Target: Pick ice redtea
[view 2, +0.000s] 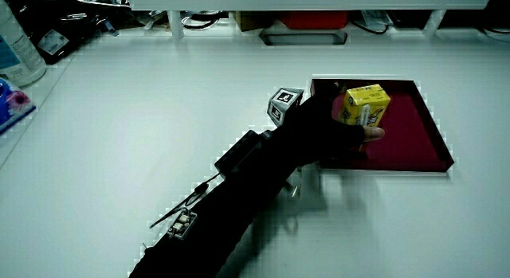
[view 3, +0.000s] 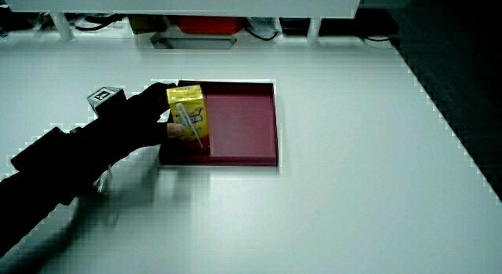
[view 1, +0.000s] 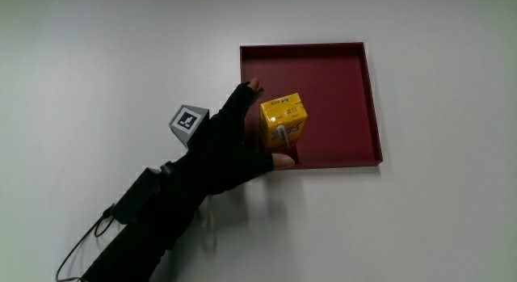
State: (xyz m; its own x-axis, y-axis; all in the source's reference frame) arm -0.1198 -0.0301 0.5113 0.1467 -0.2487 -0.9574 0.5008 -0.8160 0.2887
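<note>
The ice red tea is a small yellow carton (view 1: 283, 120) with a straw on its side. The hand (view 1: 234, 145) grips it between thumb and fingers, over the corner of a dark red tray (view 1: 355, 96) that lies nearest the person. In both side views the carton (view 2: 366, 104) (view 3: 189, 111) looks lifted a little above the tray floor (view 2: 406, 135) (view 3: 243, 125), held upright. The patterned cube (view 1: 187, 122) sits on the back of the hand, and the black forearm stretches from it toward the person.
The tray (view 1: 355, 96) lies on a white table and holds nothing but the carton. In a side view a bottle (view 2: 17, 47) and a blue pack (view 2: 12, 103) stand at the table's edge. A low partition (view 3: 196, 3) with cables under it closes off the table.
</note>
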